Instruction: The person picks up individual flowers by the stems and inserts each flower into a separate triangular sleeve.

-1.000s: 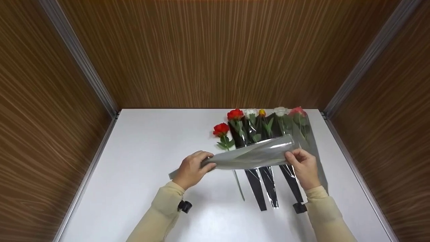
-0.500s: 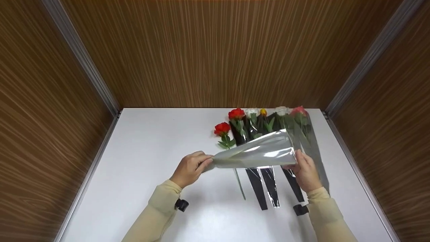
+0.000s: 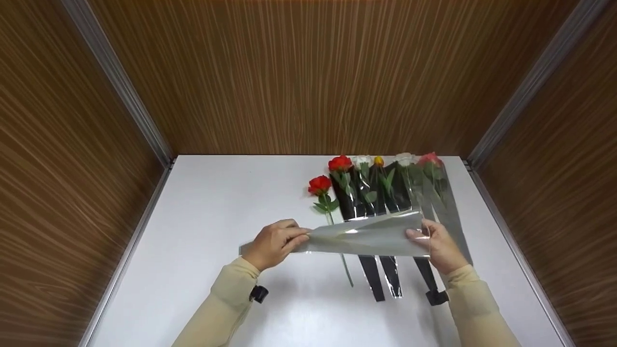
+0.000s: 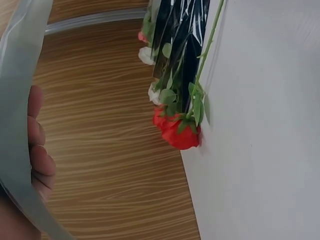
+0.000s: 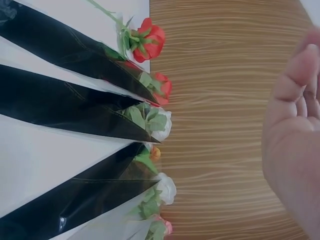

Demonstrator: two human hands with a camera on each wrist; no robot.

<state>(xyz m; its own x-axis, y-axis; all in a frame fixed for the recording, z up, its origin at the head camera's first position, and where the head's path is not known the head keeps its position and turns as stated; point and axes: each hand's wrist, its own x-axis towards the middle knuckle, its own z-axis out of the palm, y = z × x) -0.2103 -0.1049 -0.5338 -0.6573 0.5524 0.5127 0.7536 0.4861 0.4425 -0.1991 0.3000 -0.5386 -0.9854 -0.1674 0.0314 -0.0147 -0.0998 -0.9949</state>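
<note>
A grey flower wrapping sleeve (image 3: 366, 241), clear on one face, is stretched between both hands above the table. My left hand (image 3: 275, 245) grips its narrow end; curled fingers (image 4: 40, 160) show behind the sleeve in the left wrist view. At the wide end, my right hand (image 3: 442, 246) pinches the edge, its thumb partly seen through the film. Under the sleeve lies a loose red rose (image 3: 320, 185) with its green stem. To its right are wrapped flowers: a red rose (image 3: 340, 163), a white flower (image 3: 362, 161), a yellow tulip (image 3: 379, 161), another white flower (image 3: 405, 159) and a pink flower (image 3: 430, 159).
Black-backed sleeves (image 3: 372, 282) taper toward the front of the white table (image 3: 217, 193). A grey sleeve (image 3: 455, 226) lies at the right. Wood-grain panels (image 3: 308, 77) enclose the table at the back and both sides.
The held sleeve turns its shiny clear face up, then drops lower toward me. My right hand shifts along its wide end, and my left hand stays on the narrow end.
</note>
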